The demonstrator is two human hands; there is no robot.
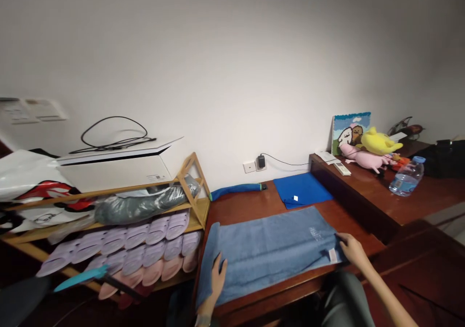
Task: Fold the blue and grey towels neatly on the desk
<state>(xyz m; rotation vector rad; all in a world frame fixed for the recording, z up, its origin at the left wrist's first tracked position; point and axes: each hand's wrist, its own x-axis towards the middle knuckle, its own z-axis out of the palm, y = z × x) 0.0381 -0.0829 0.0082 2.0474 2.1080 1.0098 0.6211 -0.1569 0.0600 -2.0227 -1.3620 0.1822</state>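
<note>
A grey-blue towel [269, 249] lies spread flat across the low brown table [247, 206] in front of me. My left hand [218, 276] rests on the towel's near left corner, fingers together and laid flat. My right hand [350, 248] pinches the towel's near right corner, close to a small white label [332, 255]. Behind the towel lie a folded bright blue cloth [301, 190] and a rolled blue cloth [236, 190] by the wall.
A wooden rack [196, 206] at the left holds several lilac and pink slippers [145, 244], a bagged bundle and a white box. A raised desk [381, 196] at the right carries plush toys, a remote and a water bottle [407, 177]. A charger hangs from the wall socket [254, 164].
</note>
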